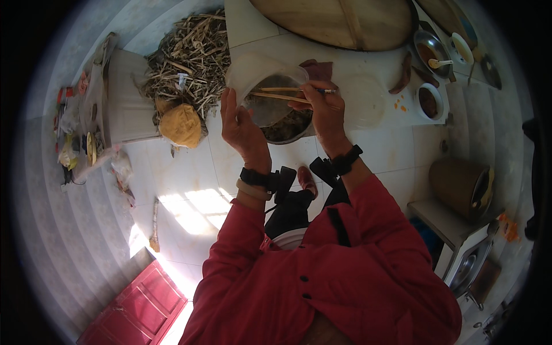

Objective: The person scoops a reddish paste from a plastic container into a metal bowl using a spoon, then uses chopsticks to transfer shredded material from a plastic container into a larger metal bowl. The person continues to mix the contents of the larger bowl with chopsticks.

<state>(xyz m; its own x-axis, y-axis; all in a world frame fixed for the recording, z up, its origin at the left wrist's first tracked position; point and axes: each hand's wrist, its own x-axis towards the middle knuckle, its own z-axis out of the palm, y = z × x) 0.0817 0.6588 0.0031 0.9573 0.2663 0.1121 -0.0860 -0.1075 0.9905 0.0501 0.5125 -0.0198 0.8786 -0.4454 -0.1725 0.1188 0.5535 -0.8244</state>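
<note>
A translucent plastic tub [271, 71] is tilted over a round pan [291, 138] with dark contents. My left hand [241, 129] is closed against the tub's left rim, with the fingers partly hidden behind it. A pair of wooden chopsticks [276, 92] is gripped in my right hand [321, 103], their tips pointing left across the tub's mouth. What lies inside the tub is unclear. A dark red cloth [319, 70] lies just behind my right hand.
Dry stalks [194, 56] and a yellow bundle [180, 126] are at left. A large wooden lid [336, 21] lies at the back. Right of the pan are a pale round lid [362, 101], a bowl of dark food [429, 101] and a metal bowl with a spoon [431, 51].
</note>
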